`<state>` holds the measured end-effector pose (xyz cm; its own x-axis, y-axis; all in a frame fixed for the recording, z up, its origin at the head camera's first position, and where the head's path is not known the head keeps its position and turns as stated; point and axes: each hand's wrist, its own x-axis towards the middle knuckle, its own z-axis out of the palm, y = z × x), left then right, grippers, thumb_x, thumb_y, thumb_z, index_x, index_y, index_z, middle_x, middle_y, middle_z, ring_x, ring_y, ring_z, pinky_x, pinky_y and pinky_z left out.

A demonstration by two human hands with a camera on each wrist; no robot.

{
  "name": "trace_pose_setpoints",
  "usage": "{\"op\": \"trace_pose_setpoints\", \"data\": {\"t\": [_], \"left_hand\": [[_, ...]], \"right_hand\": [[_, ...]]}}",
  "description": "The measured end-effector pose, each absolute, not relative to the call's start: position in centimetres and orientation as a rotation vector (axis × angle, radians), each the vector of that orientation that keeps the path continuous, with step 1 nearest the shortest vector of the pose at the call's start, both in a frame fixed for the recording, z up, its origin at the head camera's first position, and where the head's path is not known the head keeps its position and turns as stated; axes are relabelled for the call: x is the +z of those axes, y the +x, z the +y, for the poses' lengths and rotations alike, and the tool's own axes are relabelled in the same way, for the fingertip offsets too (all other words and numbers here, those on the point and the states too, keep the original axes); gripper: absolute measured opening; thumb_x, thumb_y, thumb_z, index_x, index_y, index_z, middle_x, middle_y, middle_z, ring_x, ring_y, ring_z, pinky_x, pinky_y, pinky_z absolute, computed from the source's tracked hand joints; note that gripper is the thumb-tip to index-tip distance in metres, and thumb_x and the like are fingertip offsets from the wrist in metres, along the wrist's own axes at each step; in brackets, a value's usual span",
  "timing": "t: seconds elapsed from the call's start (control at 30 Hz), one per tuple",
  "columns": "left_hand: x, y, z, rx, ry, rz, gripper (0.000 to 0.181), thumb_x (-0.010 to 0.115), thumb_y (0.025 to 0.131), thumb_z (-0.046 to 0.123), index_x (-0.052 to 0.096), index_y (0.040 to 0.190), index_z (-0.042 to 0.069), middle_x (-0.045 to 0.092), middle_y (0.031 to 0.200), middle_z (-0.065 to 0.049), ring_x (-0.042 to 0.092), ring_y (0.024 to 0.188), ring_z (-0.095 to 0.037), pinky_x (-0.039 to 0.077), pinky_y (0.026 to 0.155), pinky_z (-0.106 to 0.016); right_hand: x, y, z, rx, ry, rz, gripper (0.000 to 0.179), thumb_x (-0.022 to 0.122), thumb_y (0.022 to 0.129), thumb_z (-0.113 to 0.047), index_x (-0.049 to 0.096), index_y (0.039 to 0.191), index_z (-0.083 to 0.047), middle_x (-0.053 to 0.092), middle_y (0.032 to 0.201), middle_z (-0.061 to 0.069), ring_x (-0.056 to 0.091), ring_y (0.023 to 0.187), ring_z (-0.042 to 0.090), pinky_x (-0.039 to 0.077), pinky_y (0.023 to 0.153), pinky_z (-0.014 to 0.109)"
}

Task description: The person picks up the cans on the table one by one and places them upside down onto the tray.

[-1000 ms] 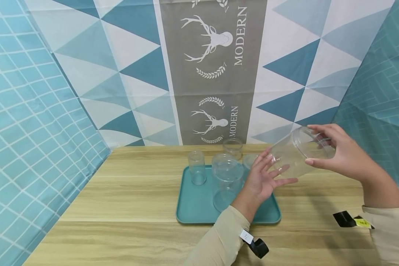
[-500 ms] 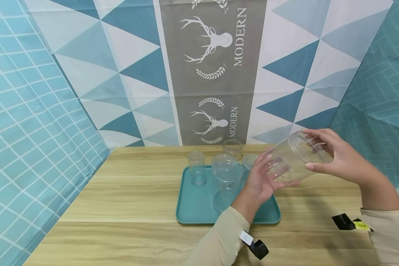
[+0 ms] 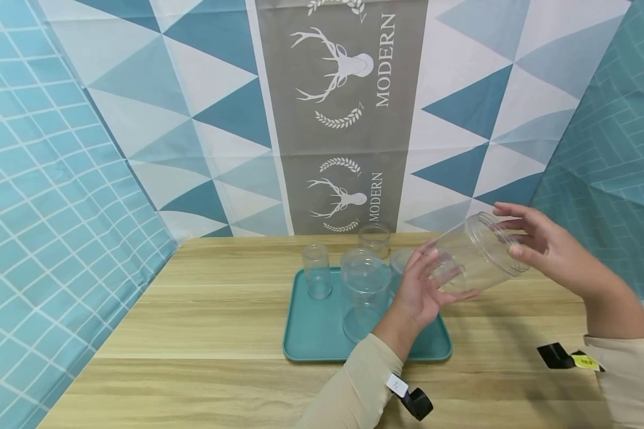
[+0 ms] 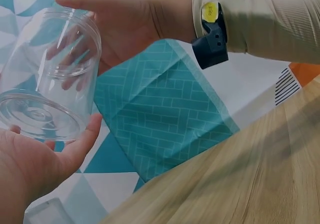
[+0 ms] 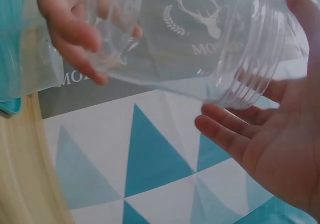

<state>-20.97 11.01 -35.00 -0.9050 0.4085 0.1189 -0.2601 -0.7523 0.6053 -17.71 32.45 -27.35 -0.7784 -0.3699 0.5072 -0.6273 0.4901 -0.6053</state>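
Note:
A clear plastic jar (image 3: 464, 253) is held tilted in the air, to the right of the teal tray (image 3: 312, 335). My left hand (image 3: 421, 292) supports its base end, with fingers and thumb spread round the lower wall. Around the ridged, threaded end is my right hand (image 3: 560, 253), its thumb on the near side and fingers on the far side. In the left wrist view the jar's round base (image 4: 40, 115) faces the left palm. The right wrist view shows right fingers (image 5: 227, 129) at the threaded neck. Whether a lid is on it I cannot tell.
On the tray stand a large clear jar (image 3: 366, 298) and a slim clear jar (image 3: 317, 271). Another clear jar (image 3: 401, 260) is partly hidden by the left hand. One more clear jar (image 3: 374, 239) stands behind the tray. Patterned cloth (image 3: 451, 107) closes off the back.
The jar has tipped a little and lowered slightly. My right hand has shifted its fingers and thumb outward along the threaded end. The left hand stays nearly in place.

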Motion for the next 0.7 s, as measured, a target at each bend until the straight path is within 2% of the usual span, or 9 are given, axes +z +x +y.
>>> {"op": "trace_pose_setpoints", "data": {"t": [0.13,0.27,0.43,0.5,0.7], "left_hand": [[-34.8,-20.8,11.0,2.626,0.361,0.851,0.039,0.063,0.088,0.023,0.058,0.126,0.019,0.056,0.112,-0.005,0.057,0.109,-0.034,0.040,0.085,-0.075],[-34.6,-20.6,10.9,2.630,0.373,0.866,0.041,0.064,0.086,0.022,0.057,0.127,0.018,0.057,0.109,-0.002,0.057,0.109,-0.032,0.041,0.085,-0.074],[-33.9,-20.4,10.6,2.632,0.422,0.926,0.045,0.063,0.085,0.021,0.057,0.129,0.016,0.056,0.108,-0.001,0.058,0.104,-0.027,0.043,0.084,-0.071],[-33.6,-20.3,10.5,2.634,0.442,0.942,0.044,0.063,0.084,0.021,0.057,0.128,0.017,0.055,0.108,-0.001,0.058,0.102,-0.026,0.043,0.085,-0.070],[-32.7,-19.8,10.1,2.599,0.523,0.961,0.042,0.062,0.086,0.020,0.058,0.128,0.020,0.057,0.114,-0.003,0.058,0.101,-0.022,0.044,0.086,-0.070]], "right_hand": [[-27.8,-18.2,32.7,1.209,0.738,-2.319,0.048,0.039,0.102,0.000,0.036,0.149,-0.011,0.045,0.136,-0.009,0.049,0.116,0.001,0.040,0.086,0.007],[-28.3,-18.4,32.9,1.223,0.619,-2.267,0.039,0.033,0.106,-0.008,0.043,0.143,-0.007,0.050,0.129,-0.007,0.053,0.111,0.001,0.041,0.087,0.007],[-28.8,-18.9,33.2,1.304,0.455,-2.246,0.032,0.038,0.105,-0.012,0.048,0.135,-0.007,0.052,0.121,-0.005,0.055,0.104,0.001,0.045,0.083,0.006],[-29.1,-19.1,33.4,1.316,0.391,-2.269,0.030,0.041,0.105,-0.012,0.050,0.133,-0.007,0.052,0.119,-0.007,0.054,0.102,-0.001,0.045,0.080,0.006],[-30.3,-19.3,34.1,1.348,0.299,-2.373,0.028,0.053,0.101,-0.014,0.052,0.125,-0.028,0.051,0.112,-0.018,0.052,0.094,-0.003,0.049,0.067,0.011]]}}
